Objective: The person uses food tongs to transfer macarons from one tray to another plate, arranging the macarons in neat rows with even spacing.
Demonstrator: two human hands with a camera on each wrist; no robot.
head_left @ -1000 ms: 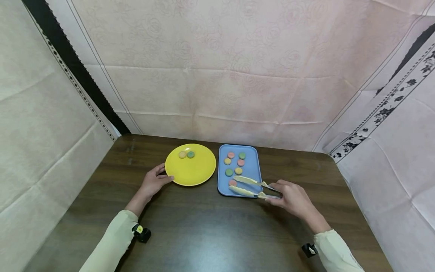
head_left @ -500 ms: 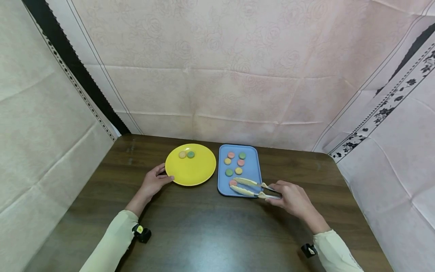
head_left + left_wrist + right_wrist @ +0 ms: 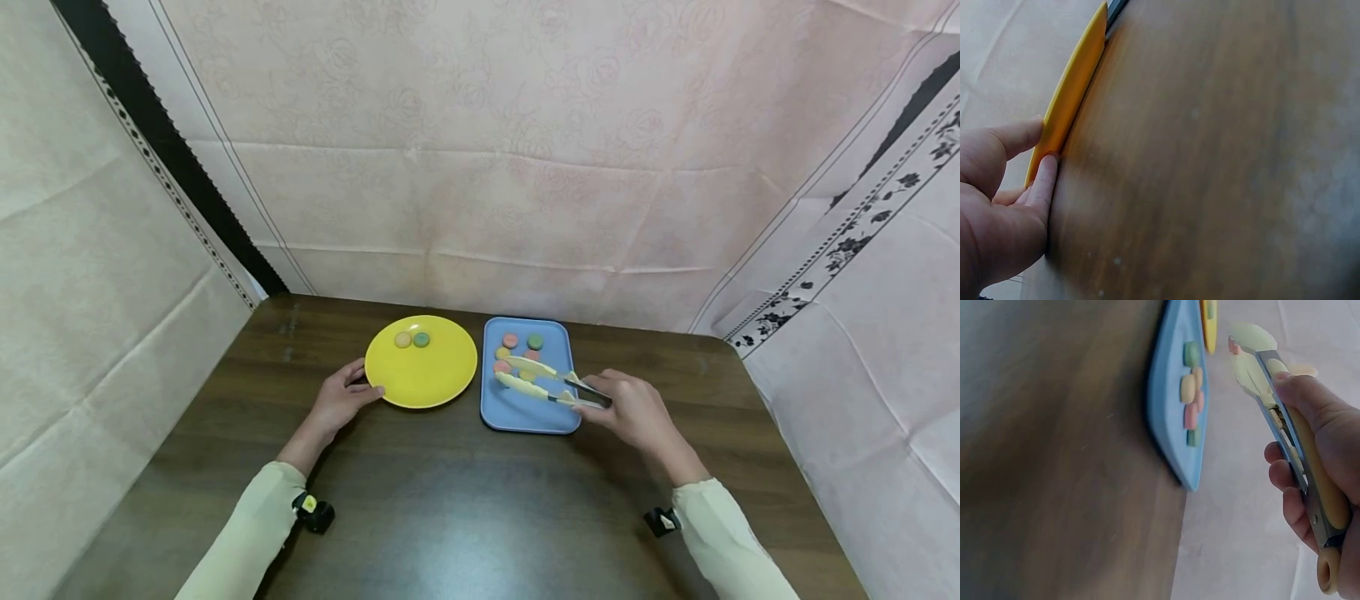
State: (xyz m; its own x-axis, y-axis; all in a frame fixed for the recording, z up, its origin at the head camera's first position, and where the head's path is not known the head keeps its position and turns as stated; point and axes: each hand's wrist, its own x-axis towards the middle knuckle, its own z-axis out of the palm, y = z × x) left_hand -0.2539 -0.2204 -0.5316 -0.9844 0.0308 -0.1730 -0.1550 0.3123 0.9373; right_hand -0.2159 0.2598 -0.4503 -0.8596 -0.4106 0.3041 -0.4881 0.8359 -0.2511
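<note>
My left hand (image 3: 337, 404) pinches the left rim of the yellow plate (image 3: 422, 379), which stays flat on the table. A cream macaron (image 3: 402, 340) and a green macaron (image 3: 422, 340) lie side by side near the plate's far rim. With my right hand (image 3: 637, 410) I grip a pair of tongs (image 3: 525, 387) with cream-coloured tips. Between those tips a pink macaron (image 3: 1233, 345) is clamped, raised above the blue tray (image 3: 525, 419). Several pink, yellow and green macarons sit in the tray, some partly hidden behind the tongs.
The brown wooden table (image 3: 450, 508) carries the plate and tray next to each other near its far edge. Pale patterned cloth (image 3: 480, 208) hangs behind the table and at both sides.
The tongs have closed on the pink macaron from the tray's near end and lifted it. My right hand has moved up and slightly left. My left hand stays at the plate.
</note>
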